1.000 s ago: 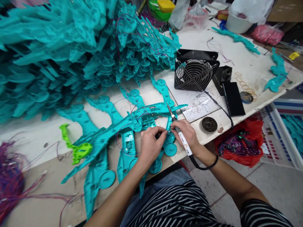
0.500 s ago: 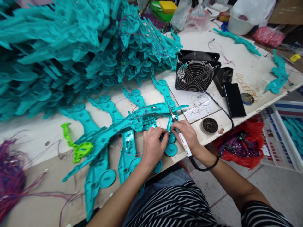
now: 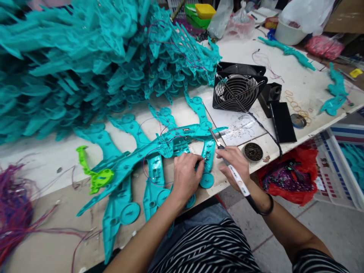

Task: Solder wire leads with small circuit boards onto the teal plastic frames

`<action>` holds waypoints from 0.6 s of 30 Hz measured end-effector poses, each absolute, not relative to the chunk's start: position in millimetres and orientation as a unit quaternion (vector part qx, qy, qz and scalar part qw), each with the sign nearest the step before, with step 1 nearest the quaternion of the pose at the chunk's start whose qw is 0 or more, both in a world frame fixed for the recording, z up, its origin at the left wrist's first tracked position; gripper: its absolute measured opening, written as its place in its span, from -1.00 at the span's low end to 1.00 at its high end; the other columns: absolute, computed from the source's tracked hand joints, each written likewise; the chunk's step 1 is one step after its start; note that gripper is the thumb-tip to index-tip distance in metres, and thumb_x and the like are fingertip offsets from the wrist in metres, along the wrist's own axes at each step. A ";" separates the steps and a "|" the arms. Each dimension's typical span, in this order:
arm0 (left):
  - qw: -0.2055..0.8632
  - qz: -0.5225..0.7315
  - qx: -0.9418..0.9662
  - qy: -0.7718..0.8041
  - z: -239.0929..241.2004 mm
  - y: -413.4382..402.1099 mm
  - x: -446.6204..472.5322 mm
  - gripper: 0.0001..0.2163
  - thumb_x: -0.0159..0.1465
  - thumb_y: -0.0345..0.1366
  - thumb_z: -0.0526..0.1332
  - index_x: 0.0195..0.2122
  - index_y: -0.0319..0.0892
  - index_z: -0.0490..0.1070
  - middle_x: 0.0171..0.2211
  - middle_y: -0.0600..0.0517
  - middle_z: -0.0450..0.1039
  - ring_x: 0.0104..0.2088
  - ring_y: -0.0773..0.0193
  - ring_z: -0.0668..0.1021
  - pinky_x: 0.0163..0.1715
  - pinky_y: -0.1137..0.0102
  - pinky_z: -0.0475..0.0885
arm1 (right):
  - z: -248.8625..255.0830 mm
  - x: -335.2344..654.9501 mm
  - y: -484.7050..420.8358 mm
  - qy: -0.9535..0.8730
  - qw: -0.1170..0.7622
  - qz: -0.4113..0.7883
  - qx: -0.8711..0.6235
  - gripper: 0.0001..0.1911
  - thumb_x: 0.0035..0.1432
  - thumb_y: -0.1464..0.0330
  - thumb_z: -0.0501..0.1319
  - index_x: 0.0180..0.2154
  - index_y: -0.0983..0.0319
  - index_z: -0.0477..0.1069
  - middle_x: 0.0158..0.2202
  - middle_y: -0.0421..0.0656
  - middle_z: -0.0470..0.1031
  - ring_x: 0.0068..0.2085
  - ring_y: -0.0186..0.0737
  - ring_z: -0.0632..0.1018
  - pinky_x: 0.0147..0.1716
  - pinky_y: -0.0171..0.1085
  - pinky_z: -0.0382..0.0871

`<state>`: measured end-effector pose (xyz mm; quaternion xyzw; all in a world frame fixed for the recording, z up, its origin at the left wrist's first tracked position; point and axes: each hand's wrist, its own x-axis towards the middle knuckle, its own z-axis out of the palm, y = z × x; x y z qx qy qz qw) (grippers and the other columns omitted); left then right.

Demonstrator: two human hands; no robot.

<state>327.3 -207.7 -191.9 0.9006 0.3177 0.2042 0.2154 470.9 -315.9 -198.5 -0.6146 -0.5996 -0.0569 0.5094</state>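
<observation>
My right hand point(image 3: 233, 167) is closed round a white-bodied soldering iron point(image 3: 238, 179), its metal tip pointing up and left over the teal plastic parts. My left hand point(image 3: 186, 174) is closed in a pinch beside a slim teal leg-shaped part point(image 3: 209, 154). What its fingertips hold is too small and hidden to make out. Left of the hands lies a long teal body-shaped part point(image 3: 139, 159) with thin red and blue wires looped over it. A teal part with a round disc point(image 3: 130, 214) lies nearer the front edge, and a bright green part point(image 3: 101, 180) rests against the long part.
A large heap of teal parts point(image 3: 85, 64) fills the back left. A black fan point(image 3: 239, 89) stands at the back, near a black box point(image 3: 282, 122) and a round tin of dark bits point(image 3: 253, 151). Bundled wires point(image 3: 14, 216) lie at left. Below the edge is a red bag point(image 3: 290, 178).
My right hand has moved right, away from my left fingertips, carrying the soldering iron with it. The left hand stays pinched in nearly the same place. The whole view has shifted slightly.
</observation>
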 end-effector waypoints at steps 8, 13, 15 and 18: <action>0.236 0.210 0.888 0.335 -191.3 -206.3 329.1 -0.90 0.24 -0.41 0.23 -0.41 -0.15 0.49 -0.40 0.03 0.57 -0.29 0.15 0.52 -0.25 0.28 0.24 | -181.0 464.4 -344.0 -0.509 0.585 0.042 -0.630 -0.84 0.21 0.49 0.18 -0.29 0.23 0.55 -0.42 -0.15 0.57 -0.39 -0.29 0.57 -0.42 -0.30 0.45; 0.240 0.209 0.888 0.332 -190.9 -205.1 329.5 -0.91 0.23 -0.42 0.24 -0.42 -0.17 0.50 -0.41 0.03 0.57 -0.30 0.15 0.51 -0.25 0.28 0.25 | -183.4 462.0 -342.8 -0.503 0.590 0.064 -0.628 -0.82 0.20 0.47 0.17 -0.32 0.25 0.57 -0.44 -0.13 0.59 -0.43 -0.29 0.58 -0.46 -0.31 0.46; 0.241 0.206 0.888 0.333 -190.7 -204.9 329.6 -0.90 0.23 -0.41 0.24 -0.42 -0.16 0.50 -0.41 0.03 0.57 -0.30 0.15 0.51 -0.25 0.28 0.25 | -183.8 462.1 -342.4 -0.502 0.590 0.065 -0.629 -0.82 0.21 0.46 0.17 -0.33 0.25 0.56 -0.45 -0.13 0.59 -0.44 -0.29 0.57 -0.47 -0.30 0.46; 0.242 0.203 0.888 0.335 -190.2 -205.0 329.7 -0.90 0.23 -0.41 0.23 -0.42 -0.15 0.50 -0.41 0.03 0.57 -0.30 0.15 0.51 -0.25 0.28 0.26 | -182.1 462.5 -341.9 -0.508 0.586 0.067 -0.628 -0.82 0.21 0.47 0.17 -0.34 0.25 0.56 -0.46 -0.13 0.58 -0.44 -0.29 0.57 -0.47 -0.31 0.46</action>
